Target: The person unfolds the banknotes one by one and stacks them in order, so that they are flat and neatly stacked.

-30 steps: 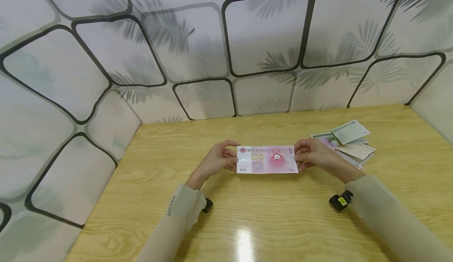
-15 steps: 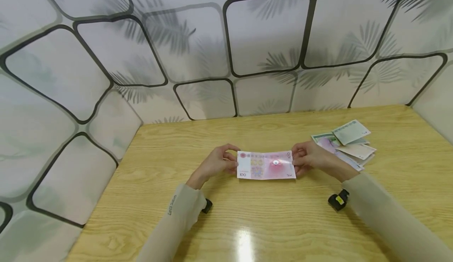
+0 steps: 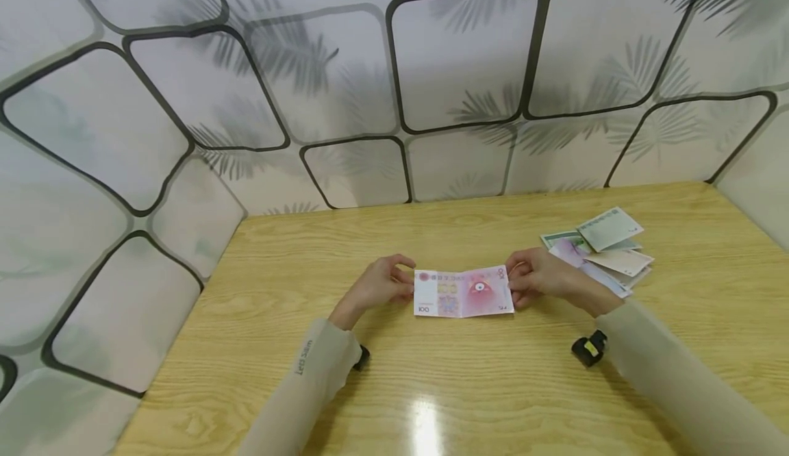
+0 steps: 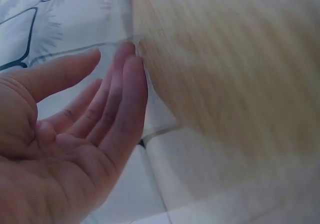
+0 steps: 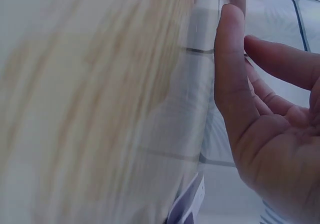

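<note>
A pink 100 banknote [image 3: 457, 293] is spread between both hands in the head view, bent at a crease across its middle. At its left end, the fingertips of my left hand [image 3: 377, 286] hold the short edge. My right hand [image 3: 542, 278] pinches the opposite end between thumb and fingers. From the left wrist, the left hand [image 4: 87, 124] shows gently bent fingers with the thumb apart from the index finger; the note's grip is not plain there. In the right wrist view, the right hand [image 5: 272, 119] has its thumb close against the index finger.
Several other banknotes [image 3: 610, 230], green, purplish and pale, lie in an overlapping pile behind the right hand. All of this is on a wooden table [image 3: 468, 387]. A patterned wall [image 3: 462, 66] borders it at the back and left.
The pink banknote has come slightly nearer to me and dips more at its middle crease. Its ends are a little closer together. The pile of notes is unchanged.
</note>
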`<state>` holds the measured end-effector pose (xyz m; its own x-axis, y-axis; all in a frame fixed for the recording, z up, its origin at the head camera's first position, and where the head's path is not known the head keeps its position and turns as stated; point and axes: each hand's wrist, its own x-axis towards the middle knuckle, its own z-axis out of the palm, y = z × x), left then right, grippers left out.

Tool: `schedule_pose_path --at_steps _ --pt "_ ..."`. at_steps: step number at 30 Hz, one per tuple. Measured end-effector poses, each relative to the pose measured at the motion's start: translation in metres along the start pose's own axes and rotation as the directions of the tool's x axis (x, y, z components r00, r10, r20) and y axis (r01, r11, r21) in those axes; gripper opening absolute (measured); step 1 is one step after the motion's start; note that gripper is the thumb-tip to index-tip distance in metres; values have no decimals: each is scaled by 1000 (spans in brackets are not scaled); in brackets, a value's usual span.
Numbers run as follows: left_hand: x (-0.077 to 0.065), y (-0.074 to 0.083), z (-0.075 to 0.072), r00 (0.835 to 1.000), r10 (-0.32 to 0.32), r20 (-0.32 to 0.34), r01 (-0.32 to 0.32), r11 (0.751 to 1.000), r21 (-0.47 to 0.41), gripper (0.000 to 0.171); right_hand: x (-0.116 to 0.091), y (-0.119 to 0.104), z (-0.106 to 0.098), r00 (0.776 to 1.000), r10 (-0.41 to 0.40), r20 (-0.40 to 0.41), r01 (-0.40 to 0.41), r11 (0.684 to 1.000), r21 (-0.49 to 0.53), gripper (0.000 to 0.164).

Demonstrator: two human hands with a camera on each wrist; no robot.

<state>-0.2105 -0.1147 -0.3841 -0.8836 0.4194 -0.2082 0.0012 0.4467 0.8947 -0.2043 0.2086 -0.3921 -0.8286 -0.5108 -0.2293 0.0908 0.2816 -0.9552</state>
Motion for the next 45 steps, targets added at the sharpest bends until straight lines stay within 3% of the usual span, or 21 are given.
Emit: schedule_pose_path --at_steps 5,14,30,45 --pt "1 4 -1 997 28 -78 -17 990 140 36 -6 -2 -7 1000 6 -29 -7 999 -32 20" --pt "6 11 2 994 73 -77 -59 983 173 29 -23 -5 -34 994 37 -103 -48 994 -100 30" --pt "27 35 21 991 135 9 -135 987 91 24 -55 -1 -71 976 10 -218 -36 992 -117 34" --pt "47 56 41 992 119 46 -119 993 0 25 -86 15 -102 956 15 -292 -58 989 -139 26"
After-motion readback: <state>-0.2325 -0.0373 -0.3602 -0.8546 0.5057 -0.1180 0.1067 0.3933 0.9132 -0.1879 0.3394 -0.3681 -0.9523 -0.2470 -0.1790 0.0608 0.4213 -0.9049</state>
